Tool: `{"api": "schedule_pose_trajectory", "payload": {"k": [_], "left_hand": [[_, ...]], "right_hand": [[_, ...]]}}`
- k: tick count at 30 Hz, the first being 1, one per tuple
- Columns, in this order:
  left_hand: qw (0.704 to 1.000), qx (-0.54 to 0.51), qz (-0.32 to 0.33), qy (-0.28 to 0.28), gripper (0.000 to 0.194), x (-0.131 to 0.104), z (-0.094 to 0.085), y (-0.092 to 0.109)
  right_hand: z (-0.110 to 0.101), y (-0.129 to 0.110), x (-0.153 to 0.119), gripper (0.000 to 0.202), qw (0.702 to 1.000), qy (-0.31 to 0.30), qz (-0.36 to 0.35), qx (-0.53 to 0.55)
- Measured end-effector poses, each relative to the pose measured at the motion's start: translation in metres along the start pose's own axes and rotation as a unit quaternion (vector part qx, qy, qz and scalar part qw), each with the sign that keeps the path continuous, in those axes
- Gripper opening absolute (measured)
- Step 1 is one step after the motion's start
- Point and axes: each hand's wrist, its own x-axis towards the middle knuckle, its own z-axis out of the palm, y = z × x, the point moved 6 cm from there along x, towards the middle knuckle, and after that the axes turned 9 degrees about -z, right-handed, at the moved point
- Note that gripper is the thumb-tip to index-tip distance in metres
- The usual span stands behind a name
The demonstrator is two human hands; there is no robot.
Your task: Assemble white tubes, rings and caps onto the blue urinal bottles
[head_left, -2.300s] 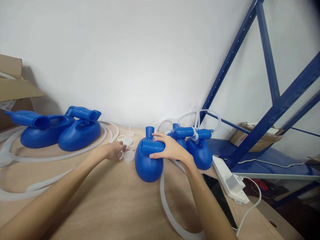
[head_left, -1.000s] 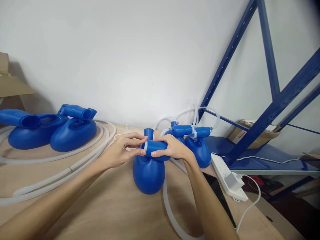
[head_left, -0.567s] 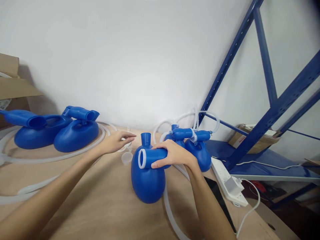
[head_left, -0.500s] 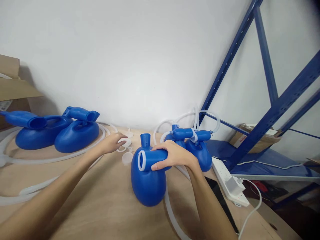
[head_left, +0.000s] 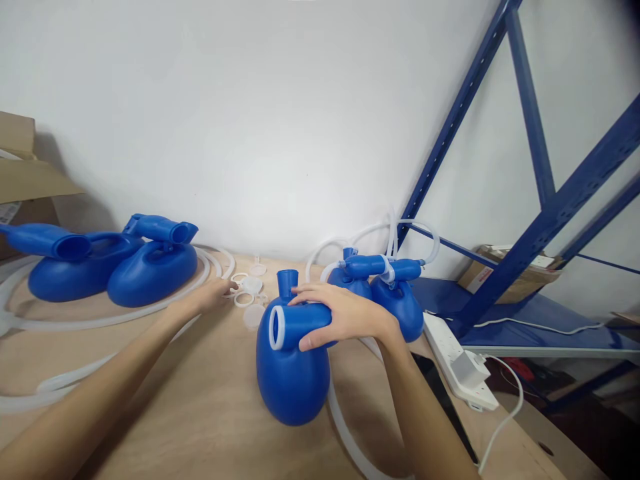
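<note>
A blue plastic urinal bottle (head_left: 293, 393) lies on the wooden table in front of me, its short open neck (head_left: 287, 283) pointing up. My right hand (head_left: 345, 310) is wrapped over a blue funnel (head_left: 305, 325) with a white ring (head_left: 277, 328) round its mouth, resting against the top of the bottle. At the left edge of a small cluster of white rings (head_left: 244, 299) and clear caps (head_left: 254, 316) is my left hand (head_left: 213, 295). Its fingers are drawn together, and whatever they pinch is too small or hidden to name.
Two more blue bottles with funnels (head_left: 153, 273) stand at the left among pale hoses (head_left: 110, 324) and a cardboard box (head_left: 30, 180). Behind my right hand are further bottles with hoses (head_left: 397, 307). A power strip (head_left: 460, 360) and a blue shelf rack (head_left: 500, 293) are at the right.
My left hand has moved back and left from over the caps, its fingers now closer together. My right hand has shifted the bottle and funnel slightly left and nearer to me.
</note>
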Motion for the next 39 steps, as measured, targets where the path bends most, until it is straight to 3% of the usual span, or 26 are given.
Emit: {"api": "schedule_pose_trajectory", "payload": {"k": [3,8,12,17,22,25,33,39], "left_hand": [[0.998,-0.047,0.008,0.034,0.043,-0.005,-0.015,0.011],[0.972,-0.201,0.021,0.124,0.052,-0.022,-0.049,0.049],[0.934,-0.333,0.025,0.125,0.069,-0.034,-0.060,0.075],[0.931,-0.362,0.030,0.031,0.072,-0.044,-0.057,0.091],[0.944,-0.328,0.035,0.003,0.041,-0.047,-0.057,0.095],[0.940,-0.339,0.017,-0.023,0.038,-0.047,-0.050,0.095],[0.889,-0.453,-0.063,0.000,0.064,-0.050,-0.033,0.102],[0.860,-0.504,-0.072,-0.009,0.080,-0.051,-0.032,0.110]], "right_hand": [[0.004,0.000,0.002,0.089,1.000,-0.022,0.014,0.008],[0.007,-0.008,0.004,0.079,0.998,-0.053,-0.008,0.045],[0.011,-0.020,0.003,0.076,0.992,-0.089,-0.042,0.081],[0.012,-0.024,0.002,0.076,0.991,-0.093,-0.040,0.082],[0.011,-0.020,0.003,0.075,0.993,-0.074,-0.053,0.077],[0.011,-0.018,0.004,0.074,0.993,-0.071,-0.058,0.077],[0.013,-0.015,0.005,0.076,0.993,-0.066,-0.060,0.081],[0.014,-0.013,0.005,0.076,0.992,-0.066,-0.058,0.087]]}}
